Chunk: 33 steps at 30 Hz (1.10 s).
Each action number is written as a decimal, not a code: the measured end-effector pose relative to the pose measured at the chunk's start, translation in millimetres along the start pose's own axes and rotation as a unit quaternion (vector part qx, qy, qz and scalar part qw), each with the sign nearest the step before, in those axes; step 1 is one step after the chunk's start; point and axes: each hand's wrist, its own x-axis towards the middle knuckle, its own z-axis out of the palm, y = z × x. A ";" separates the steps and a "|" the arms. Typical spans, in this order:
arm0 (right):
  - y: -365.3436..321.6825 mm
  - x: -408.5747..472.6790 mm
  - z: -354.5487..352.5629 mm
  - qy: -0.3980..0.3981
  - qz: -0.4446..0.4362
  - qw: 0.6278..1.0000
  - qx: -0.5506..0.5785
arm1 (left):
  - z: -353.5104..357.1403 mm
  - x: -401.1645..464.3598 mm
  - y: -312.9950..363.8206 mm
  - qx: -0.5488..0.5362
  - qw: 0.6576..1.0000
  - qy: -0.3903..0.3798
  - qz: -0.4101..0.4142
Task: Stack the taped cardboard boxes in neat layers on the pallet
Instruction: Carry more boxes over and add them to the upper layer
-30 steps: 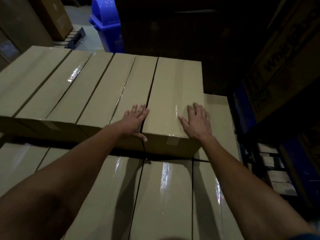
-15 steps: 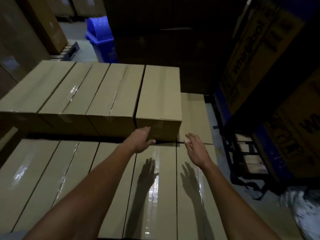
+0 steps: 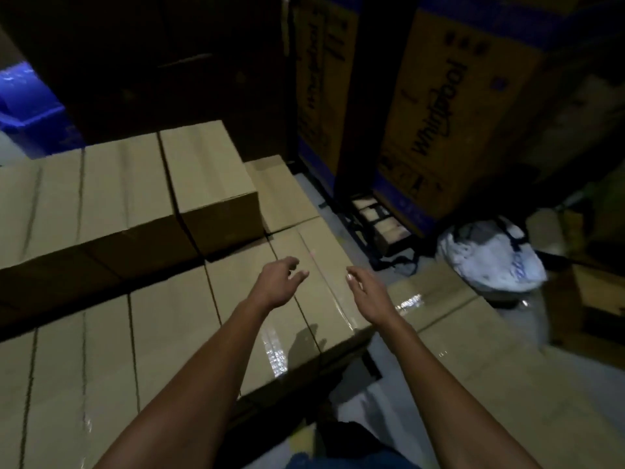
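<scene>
The room is dark. Far on the left a blue bin [image 3: 23, 110] is standing on the pale floor [image 3: 345, 211]. The stack of taped boxes [image 3: 118, 350] is filling the left and middle of the view, sitting in flat rows with shiny tape strips running along the tops. A higher row is lying on the far part of the stack, and its right end box [image 3: 209, 184] is sitting beside its neighbour with a thin dark gap between them. The boxes are plain brown and closed.

The left hand [image 3: 275, 282] is hanging over the lower row, its grip loose and holding nothing. The right hand [image 3: 367, 289] is hanging just beside it, fingers relaxed and holding nothing too.

Farther right, tall printed cartons [image 3: 446, 106] are standing, and a white bag [image 3: 490, 255] is lying on the floor. Another flat box [image 3: 507, 367] is lying near on the right.
</scene>
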 end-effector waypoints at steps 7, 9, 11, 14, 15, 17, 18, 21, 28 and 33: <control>59.6 -155.8 -54.6 0.101 0.108 0.988 0.031 | 89.2 -58.1 72.1 0.014 0.988 -0.119 0.094; 78.1 -194.7 -70.4 0.127 0.142 0.981 0.034 | 114.2 -72.2 99.4 0.025 0.980 -0.152 0.126; 99.8 -233.5 -87.2 0.159 0.178 0.970 0.044 | 143.1 -86.3 130.0 0.038 0.968 -0.183 0.166; 127.4 -286.0 -111.5 0.202 0.224 0.951 0.063 | 186.1 -109.0 173.4 0.045 0.954 -0.219 0.200; 137.8 -306.1 -120.5 0.219 0.238 0.944 0.068 | 202.4 -119.8 189.7 0.046 0.949 -0.231 0.210; 157.9 -343.9 -138.5 0.248 0.262 0.930 0.077 | 235.2 -141.4 219.8 0.051 0.938 -0.255 0.230; 167.3 -362.1 -147.0 0.257 0.270 0.925 0.078 | 251.5 -150.9 233.0 0.057 0.932 -0.266 0.238; 205.1 -425.4 -177.1 0.294 0.302 0.902 0.090 | 308.2 -183.1 276.5 0.068 0.918 -0.293 0.258; 295.9 -573.4 -247.4 0.338 0.369 0.858 0.117 | 438.8 -276.4 381.5 0.080 0.888 -0.346 0.292; 348.0 -645.4 -291.1 0.378 0.402 0.825 0.126 | 517.3 -323.0 445.9 0.085 0.863 -0.382 0.320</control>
